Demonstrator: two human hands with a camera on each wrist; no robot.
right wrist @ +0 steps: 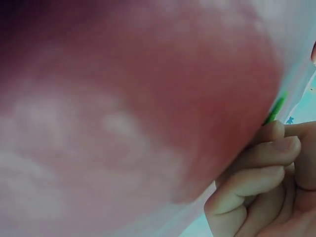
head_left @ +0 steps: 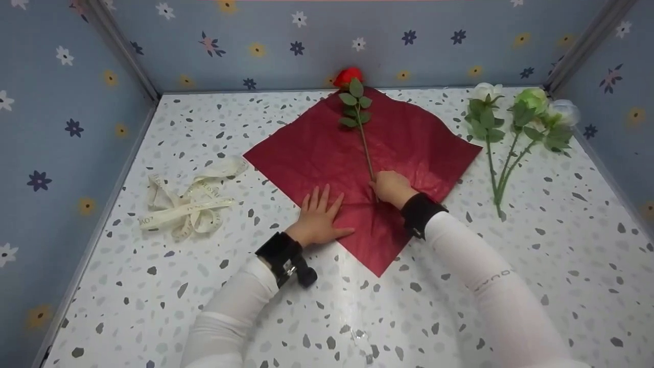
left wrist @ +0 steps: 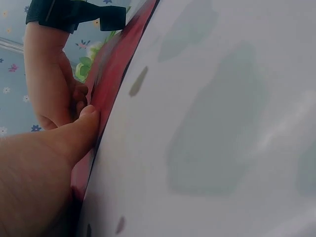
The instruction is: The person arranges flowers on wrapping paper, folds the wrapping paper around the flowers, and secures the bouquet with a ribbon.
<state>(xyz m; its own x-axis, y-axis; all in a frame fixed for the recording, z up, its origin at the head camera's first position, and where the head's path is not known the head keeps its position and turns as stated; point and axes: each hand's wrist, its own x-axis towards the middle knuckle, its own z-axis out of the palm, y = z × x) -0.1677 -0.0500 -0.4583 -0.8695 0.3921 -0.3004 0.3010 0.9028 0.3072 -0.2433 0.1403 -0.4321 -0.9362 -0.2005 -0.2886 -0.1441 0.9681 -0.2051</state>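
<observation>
A sheet of dark red wrapping paper (head_left: 317, 138) lies on the speckled table, one corner toward me. On it rests a red rose (head_left: 349, 76) with green leaves, its bloom at the paper's far corner. My right hand (head_left: 393, 187) grips the lower end of the rose's stem (head_left: 365, 143), fingers curled round it; in the right wrist view the curled fingers (right wrist: 261, 182) show beside a bit of green stem. With fingers spread, my left hand (head_left: 318, 220) presses flat on the paper's near left edge. Its thumb (left wrist: 84, 131) lies along that edge in the left wrist view.
Left of the paper lies a loose heap of cream printed ribbon (head_left: 191, 207). Several white and green flowers (head_left: 526, 110) lie at the right with their stems crossing. Flower-patterned walls (head_left: 327, 46) enclose the table (head_left: 286, 317) at the back and both sides.
</observation>
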